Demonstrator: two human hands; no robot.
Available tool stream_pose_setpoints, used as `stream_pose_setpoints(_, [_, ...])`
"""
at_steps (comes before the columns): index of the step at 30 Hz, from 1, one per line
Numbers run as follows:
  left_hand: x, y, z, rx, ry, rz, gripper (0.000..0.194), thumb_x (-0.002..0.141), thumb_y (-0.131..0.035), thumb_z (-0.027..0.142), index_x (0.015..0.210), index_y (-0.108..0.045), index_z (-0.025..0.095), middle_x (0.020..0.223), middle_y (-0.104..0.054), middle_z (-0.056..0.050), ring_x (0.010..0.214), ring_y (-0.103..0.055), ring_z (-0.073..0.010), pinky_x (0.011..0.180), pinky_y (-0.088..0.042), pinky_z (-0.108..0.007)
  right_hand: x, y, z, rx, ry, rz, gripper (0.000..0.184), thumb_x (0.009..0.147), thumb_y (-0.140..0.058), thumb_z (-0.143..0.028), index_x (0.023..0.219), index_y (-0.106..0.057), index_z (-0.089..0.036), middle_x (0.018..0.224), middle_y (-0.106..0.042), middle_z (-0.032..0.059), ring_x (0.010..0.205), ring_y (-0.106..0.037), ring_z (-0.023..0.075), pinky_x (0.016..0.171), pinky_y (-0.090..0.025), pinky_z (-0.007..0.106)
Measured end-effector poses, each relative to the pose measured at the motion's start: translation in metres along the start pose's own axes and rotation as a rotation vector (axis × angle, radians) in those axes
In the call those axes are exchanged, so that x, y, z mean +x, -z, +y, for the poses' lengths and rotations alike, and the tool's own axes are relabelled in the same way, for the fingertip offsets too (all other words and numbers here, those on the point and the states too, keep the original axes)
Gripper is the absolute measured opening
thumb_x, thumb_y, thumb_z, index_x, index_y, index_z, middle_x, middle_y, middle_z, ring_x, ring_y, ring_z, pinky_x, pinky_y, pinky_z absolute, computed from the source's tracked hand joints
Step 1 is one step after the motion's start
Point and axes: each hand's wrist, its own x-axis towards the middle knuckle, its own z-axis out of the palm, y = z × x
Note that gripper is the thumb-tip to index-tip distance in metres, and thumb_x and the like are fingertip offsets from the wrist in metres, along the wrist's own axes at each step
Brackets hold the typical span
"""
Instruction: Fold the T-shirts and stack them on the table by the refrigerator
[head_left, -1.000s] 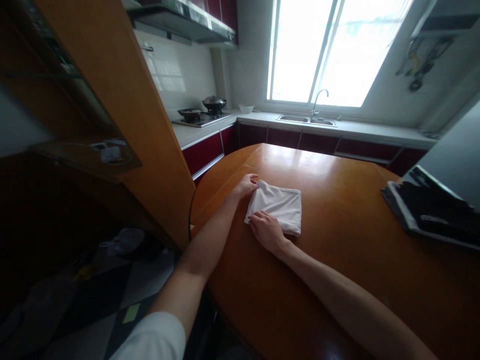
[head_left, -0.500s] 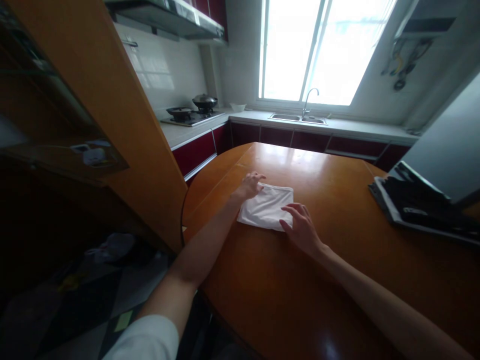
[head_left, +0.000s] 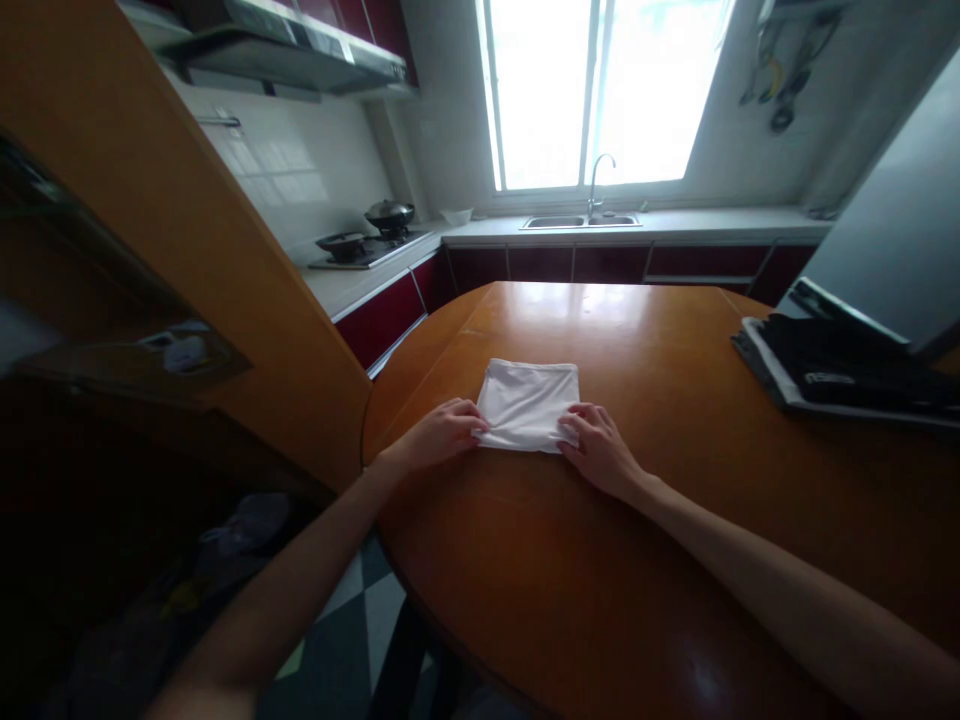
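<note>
A folded white cloth (head_left: 528,402), squarish and lightly wrinkled, lies flat on the wooden table (head_left: 510,560). My left hand (head_left: 448,430) is at its near left corner, fingertips closed on the edge. At the near right corner, my right hand (head_left: 598,448) has its thumb and fingers pinched on the fabric. Both corners are partly hidden beneath the fingers.
Dark folded clothes (head_left: 840,370) are stacked at the table's right side. Past the far edge are a counter with a sink (head_left: 585,221) and a stove (head_left: 367,250) with pans. A wooden cabinet (head_left: 300,380) stands left.
My left hand has come from the cloth's far left corner to its near left corner and closed there. My right hand has closed on the near right corner. The view has shifted slightly.
</note>
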Motion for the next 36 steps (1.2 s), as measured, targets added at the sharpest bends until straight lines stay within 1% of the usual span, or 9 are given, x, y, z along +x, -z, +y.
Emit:
stream_pose_setpoints(3, [0.003, -0.001, 0.002, 0.087, -0.081, 0.048, 0.019, 0.096, -0.055, 0.021, 0.096, -0.074, 0.025, 0.100, -0.069, -0.005, 0.093, -0.063, -0.0193, 0.087, -0.050, -0.033, -0.003, 0.002, -0.002, -0.034, 0.023, -0.021, 0.026, 0.090, -0.060, -0.021, 0.115, -0.066, -0.023, 0.134, -0.056, 0.0118, 0.123, -0.048, 0.0290, 0.104, -0.044, 0.046])
stream_pose_setpoints(8, [0.011, 0.006, -0.003, 0.255, -0.134, 0.128, 0.018, 0.099, -0.053, 0.022, 0.095, -0.070, 0.022, 0.098, -0.066, -0.006, 0.091, -0.062, -0.0182, 0.084, -0.049, -0.031, -0.006, 0.009, -0.007, -0.125, 0.013, -0.018, 0.044, 0.081, -0.054, -0.007, 0.122, -0.064, -0.019, 0.135, -0.057, 0.0131, 0.125, -0.047, 0.0288, 0.106, -0.041, 0.043])
stream_pose_setpoints(14, [0.007, 0.011, 0.017, 0.233, -0.159, -0.056, 0.012, 0.095, -0.059, 0.025, 0.095, -0.071, 0.024, 0.098, -0.070, -0.004, 0.090, -0.065, -0.0188, 0.084, -0.050, -0.032, -0.007, 0.009, -0.008, -0.210, 0.073, -0.093, 0.049, 0.085, -0.048, -0.006, 0.130, -0.063, -0.017, 0.144, -0.054, 0.0142, 0.134, -0.044, 0.0278, 0.113, -0.037, 0.042])
stream_pose_setpoints(17, [0.026, 0.011, 0.019, 0.076, -0.072, 0.130, 0.021, 0.098, -0.054, 0.030, 0.102, -0.073, 0.023, 0.100, -0.071, -0.006, 0.093, -0.067, -0.0187, 0.086, -0.052, -0.031, -0.008, 0.008, -0.008, -0.219, 0.106, -0.123, 0.058, 0.089, -0.043, -0.009, 0.146, -0.051, -0.015, 0.155, -0.044, 0.0150, 0.144, -0.037, 0.0271, 0.119, -0.030, 0.044])
stream_pose_setpoints(20, [0.064, -0.001, 0.010, 0.003, 0.073, 0.325, 0.029, 0.099, -0.046, 0.026, 0.110, -0.073, 0.021, 0.108, -0.072, -0.007, 0.100, -0.067, -0.0191, 0.093, -0.052, -0.031, -0.007, 0.008, -0.009, -0.219, 0.114, -0.177, 0.060, 0.093, -0.036, -0.011, 0.152, -0.044, -0.015, 0.161, -0.037, 0.0144, 0.150, -0.030, 0.0253, 0.122, -0.025, 0.046])
stream_pose_setpoints(23, [0.100, -0.026, 0.000, 0.084, 0.249, 0.210, 0.039, 0.100, -0.042, 0.028, 0.131, -0.065, 0.019, 0.136, -0.064, -0.011, 0.127, -0.058, -0.0242, 0.111, -0.043, -0.040, -0.007, 0.008, -0.007, -0.224, 0.107, -0.228, 0.061, 0.094, -0.032, -0.011, 0.153, -0.043, -0.015, 0.164, -0.031, 0.0130, 0.153, -0.024, 0.0238, 0.124, -0.022, 0.048])
stream_pose_setpoints(27, [0.113, -0.056, -0.008, 0.186, 0.474, -0.049, 0.059, 0.103, -0.034, 0.048, 0.155, -0.037, 0.020, 0.166, -0.026, -0.012, 0.154, -0.018, -0.0329, 0.121, -0.017, -0.063, -0.013, 0.008, -0.002, -0.243, 0.092, -0.284, 0.064, 0.091, -0.034, -0.011, 0.155, -0.039, -0.011, 0.165, -0.026, 0.0144, 0.154, -0.020, 0.0244, 0.125, -0.020, 0.048])
stream_pose_setpoints(32, [0.105, -0.063, -0.013, 0.193, 0.474, -0.092, 0.065, 0.104, -0.025, 0.053, 0.161, -0.025, 0.022, 0.169, -0.014, -0.008, 0.156, -0.008, -0.0296, 0.122, -0.013, -0.062, -0.020, 0.019, -0.002, -0.214, -0.082, -0.334, 0.062, 0.099, -0.039, -0.038, 0.152, -0.042, -0.005, 0.160, -0.033, 0.0216, 0.151, -0.029, 0.0292, 0.124, -0.022, 0.049])
stream_pose_setpoints(36, [0.106, -0.063, -0.014, 0.206, 0.462, -0.084, 0.066, 0.104, -0.026, 0.053, 0.161, -0.025, 0.021, 0.169, -0.016, -0.009, 0.156, -0.008, -0.0303, 0.122, -0.013, -0.063, 0.018, 0.026, -0.005, -0.131, -0.217, -0.252, 0.063, 0.104, -0.025, -0.043, 0.151, -0.042, -0.005, 0.159, -0.036, 0.0221, 0.150, -0.032, 0.0295, 0.120, -0.030, 0.048])
